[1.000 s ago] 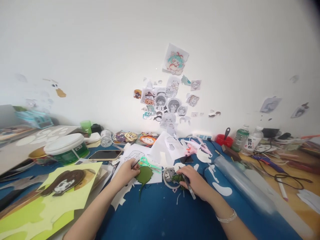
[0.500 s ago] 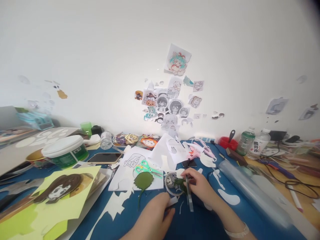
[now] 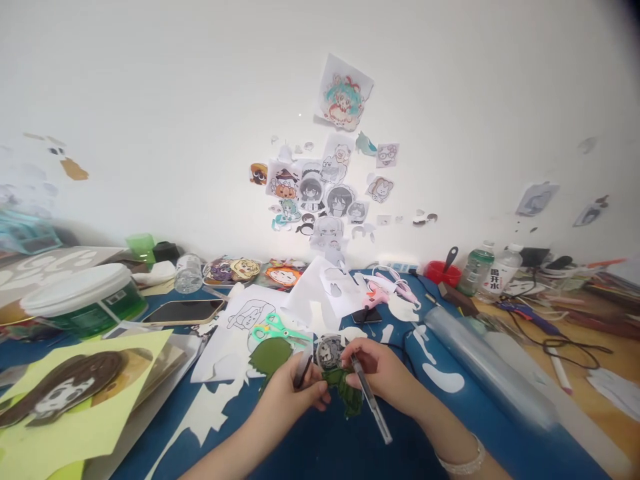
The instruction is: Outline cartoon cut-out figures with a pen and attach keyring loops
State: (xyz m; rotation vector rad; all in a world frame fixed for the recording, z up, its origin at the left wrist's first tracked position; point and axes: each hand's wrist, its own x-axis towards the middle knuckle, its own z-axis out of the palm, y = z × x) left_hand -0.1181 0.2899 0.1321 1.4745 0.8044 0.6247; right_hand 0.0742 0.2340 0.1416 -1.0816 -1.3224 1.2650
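Observation:
In my right hand (image 3: 377,373) is a slim, clear and grey pen-like tool (image 3: 373,403), which slants down toward me. My left hand (image 3: 295,390) grips a small whitish strip with a dark edge (image 3: 303,367) between thumb and fingers. A dark green cutout (image 3: 350,393) hangs between both hands, touching the right fingertips; whether the left fingers touch it I cannot tell. Just behind it lies a round grey cutout of a drawn character (image 3: 329,351). Partly covered by my left hand is a green leaf-shaped piece (image 3: 270,355), beside green-handled scissors (image 3: 283,330).
White paper scraps (image 3: 213,407) lie on the blue mat (image 3: 310,447). A phone (image 3: 185,311) and a green-white tub (image 3: 85,300) stand left. To the right are a clear plastic roll (image 3: 490,367), a pink glue gun (image 3: 376,293), bottles (image 3: 477,267) and a red bowl (image 3: 443,272).
My left hand has lifted and turned, its strip now upright. The green cutout has come toward me, off the round cutout. The pen-like tool tilts more, and the view has shifted right and down.

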